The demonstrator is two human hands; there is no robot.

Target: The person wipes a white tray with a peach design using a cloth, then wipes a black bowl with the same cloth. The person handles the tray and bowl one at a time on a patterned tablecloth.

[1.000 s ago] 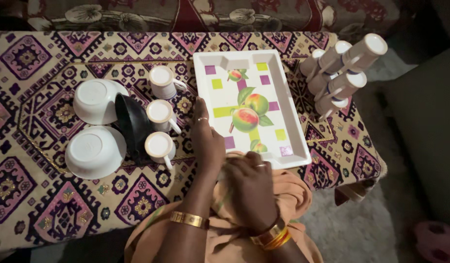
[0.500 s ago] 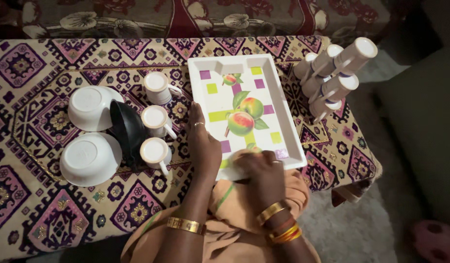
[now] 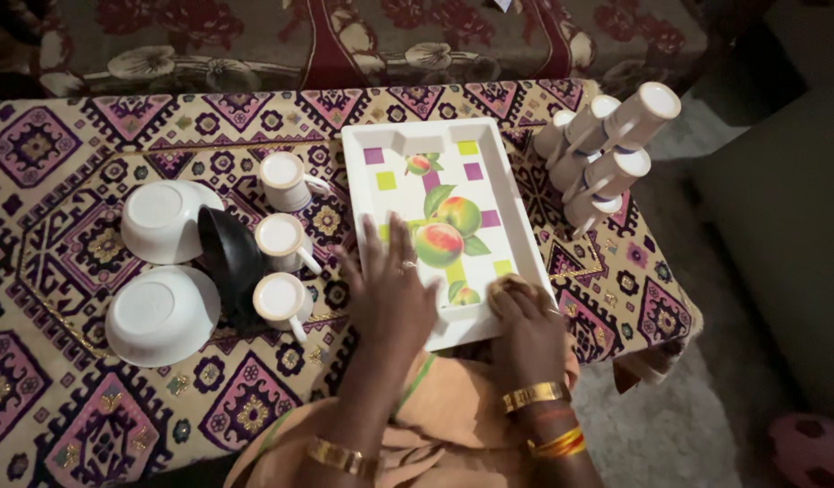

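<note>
Your left hand point(image 3: 392, 294) lies flat, fingers spread, on the near left part of the white fruit-print tray point(image 3: 516, 212); grip wide, holding nothing. Your right hand point(image 3: 525, 327) presses a bunched orange cloth point(image 3: 503, 287) onto the tray's near right corner, grip closed on the cloth.

The tray sits on the patterned tabletop point(image 3: 74, 172), its near edge overhanging toward your lap.

Left of the tray: three upturned white cups point(image 3: 280, 243) just beside it, then a black bowl point(image 3: 229, 258) and two upturned white bowls point(image 3: 159, 271). Right of the tray: a cluster of stacked cups point(image 3: 607, 158) lying tilted, near the tabletop edge.

Risks, as I judge them:
- Hard pressure on the overhanging near edge could tip the tray.
- A sideways shove could knock the cups on either side; the right cluster could roll off.
</note>
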